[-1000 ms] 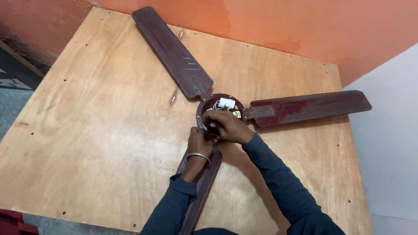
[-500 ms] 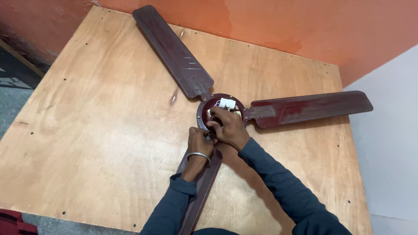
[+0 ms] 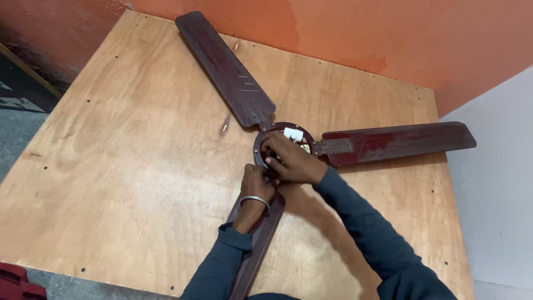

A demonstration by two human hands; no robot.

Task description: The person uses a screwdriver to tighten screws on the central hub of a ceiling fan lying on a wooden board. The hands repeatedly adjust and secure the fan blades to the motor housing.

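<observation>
A dark maroon ceiling fan lies flat on a plywood table [image 3: 133,166]. Its round motor hub [image 3: 302,136] sits mid-table, with one blade [image 3: 225,69] reaching to the far left, one blade [image 3: 397,141] to the right and one blade [image 3: 258,244] towards me. My right hand [image 3: 288,158] lies over the hub, fingers curled on its near rim. My left hand [image 3: 257,183], a metal bangle on the wrist, grips the near blade's root right below the hub. A white part [image 3: 293,134] shows inside the hub. What the fingers pinch is hidden.
A small screw-like metal piece [image 3: 225,126] lies on the wood left of the hub. An orange wall [image 3: 361,28] backs the table. A pale wall [image 3: 494,183] stands at the right, a grey floor [image 3: 22,105] at the left, and a red object [image 3: 14,280] at the bottom left corner.
My right hand has slid a little to the left and nearer over the hub. The left hand stays at the blade root. The view shifted slightly.
</observation>
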